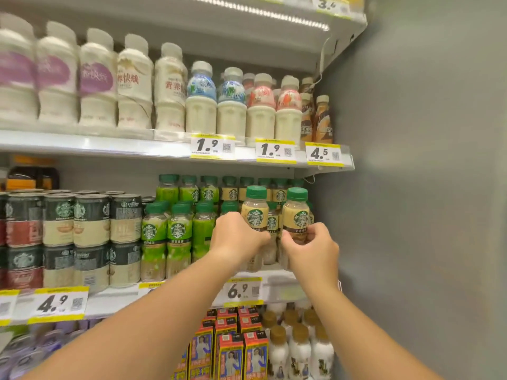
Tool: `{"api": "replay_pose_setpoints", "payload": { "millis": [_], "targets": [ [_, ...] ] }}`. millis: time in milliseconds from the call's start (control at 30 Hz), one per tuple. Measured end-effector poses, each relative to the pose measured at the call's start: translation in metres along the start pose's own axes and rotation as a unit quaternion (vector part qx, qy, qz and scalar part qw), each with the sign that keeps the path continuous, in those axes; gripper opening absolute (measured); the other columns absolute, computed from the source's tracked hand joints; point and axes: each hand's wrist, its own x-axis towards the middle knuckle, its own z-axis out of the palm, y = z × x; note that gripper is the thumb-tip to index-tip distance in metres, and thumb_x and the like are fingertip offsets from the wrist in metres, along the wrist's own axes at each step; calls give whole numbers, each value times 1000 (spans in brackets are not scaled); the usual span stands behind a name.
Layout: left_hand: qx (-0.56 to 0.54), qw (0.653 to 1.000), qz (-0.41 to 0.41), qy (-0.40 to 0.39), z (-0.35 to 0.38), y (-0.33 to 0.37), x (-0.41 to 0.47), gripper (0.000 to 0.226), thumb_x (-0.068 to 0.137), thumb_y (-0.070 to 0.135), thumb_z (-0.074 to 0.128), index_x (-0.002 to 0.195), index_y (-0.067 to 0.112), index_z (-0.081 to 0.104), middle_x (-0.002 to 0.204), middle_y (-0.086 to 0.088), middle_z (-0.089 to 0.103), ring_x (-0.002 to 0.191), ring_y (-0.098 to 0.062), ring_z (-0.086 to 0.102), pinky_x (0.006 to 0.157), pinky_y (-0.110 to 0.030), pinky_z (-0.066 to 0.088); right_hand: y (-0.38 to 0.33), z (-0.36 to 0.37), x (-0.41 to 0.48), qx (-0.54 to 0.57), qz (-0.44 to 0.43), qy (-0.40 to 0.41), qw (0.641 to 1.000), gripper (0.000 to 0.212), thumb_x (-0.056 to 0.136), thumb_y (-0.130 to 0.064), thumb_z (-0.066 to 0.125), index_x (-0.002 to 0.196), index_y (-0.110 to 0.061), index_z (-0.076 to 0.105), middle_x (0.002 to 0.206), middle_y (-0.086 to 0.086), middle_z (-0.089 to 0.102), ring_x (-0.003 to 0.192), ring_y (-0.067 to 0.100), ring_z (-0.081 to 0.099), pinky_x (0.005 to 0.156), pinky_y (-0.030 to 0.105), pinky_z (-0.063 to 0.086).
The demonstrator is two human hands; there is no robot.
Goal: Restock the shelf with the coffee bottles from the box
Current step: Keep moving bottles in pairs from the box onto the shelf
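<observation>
Two beige coffee bottles with green caps stand at the front right of the middle shelf (pixel 274 281). My left hand (pixel 237 237) is wrapped around the left coffee bottle (pixel 255 211). My right hand (pixel 312 249) grips the right coffee bottle (pixel 296 213) at its lower half. Both bottles are upright, and their bases are hidden behind my hands. More beige bottles (pixel 278 194) stand behind them. The box is not in view.
Green-labelled bottles (pixel 178 231) and stacked coffee cans (pixel 90 220) fill the shelf to the left. White milk bottles (pixel 201 100) line the shelf above. Cartons (pixel 229 352) and white bottles (pixel 299 349) sit below. A grey wall (pixel 411 187) closes the right side.
</observation>
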Motion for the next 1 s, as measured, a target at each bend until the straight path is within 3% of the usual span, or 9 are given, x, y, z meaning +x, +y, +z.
{"api": "replay_pose_setpoints", "payload": {
  "millis": [133, 267, 500, 667, 867, 1000],
  "targets": [
    [-3, 998, -29, 51, 24, 3, 15, 32, 67, 32, 84, 70, 4, 68, 64, -6, 71, 48, -13, 55, 44, -30, 48, 14, 16, 21, 5, 9, -12, 1000, 29, 74, -48, 75, 78, -27, 55, 72, -11, 67, 66, 6, 63, 51, 28, 47],
    [12, 993, -49, 103, 41, -9, 18, 39, 68, 36, 88, 75, 17, 55, 71, 3, 61, 60, -8, 57, 44, -25, 44, 33, 32, 27, 1, 19, -45, 999, 31, 76, -50, 75, 79, -30, 51, 74, -11, 63, 64, 6, 59, 46, 23, 38],
    [35, 992, -58, 110, 65, -28, 15, 58, 67, 42, 89, 102, 11, 56, 90, -2, 67, 85, -25, 68, 67, -34, 56, 52, 44, 25, -19, 21, -64, 998, 35, 78, -52, 75, 75, -33, 45, 73, -14, 57, 66, 3, 55, 47, 23, 38],
    [47, 990, -59, 119, 70, -32, 12, 64, 68, 44, 89, 96, 17, 39, 80, 3, 54, 86, -27, 68, 62, -33, 54, 60, 46, 22, -36, 22, -73, 996, 38, 79, -54, 74, 79, -33, 43, 76, -11, 57, 68, 8, 57, 48, 25, 43],
    [141, 986, -36, 83, 68, -33, 16, 58, 72, 47, 86, 93, 13, 43, 94, -8, 69, 88, -27, 70, 65, -32, 57, 64, 47, 23, -48, 10, -98, 994, 46, 76, -56, 77, 96, -26, 48, 80, -14, 54, 70, 4, 53, 50, 23, 41],
    [154, 985, -33, 63, 70, -36, 10, 60, 73, 43, 86, 94, 14, 38, 96, -9, 71, 93, -29, 71, 62, -31, 53, 79, 39, 21, -82, 9, -171, 982, 53, 76, -55, 76, 114, -23, 57, 100, -4, 61, 80, 6, 55, 58, 20, 41]
  ]
}}
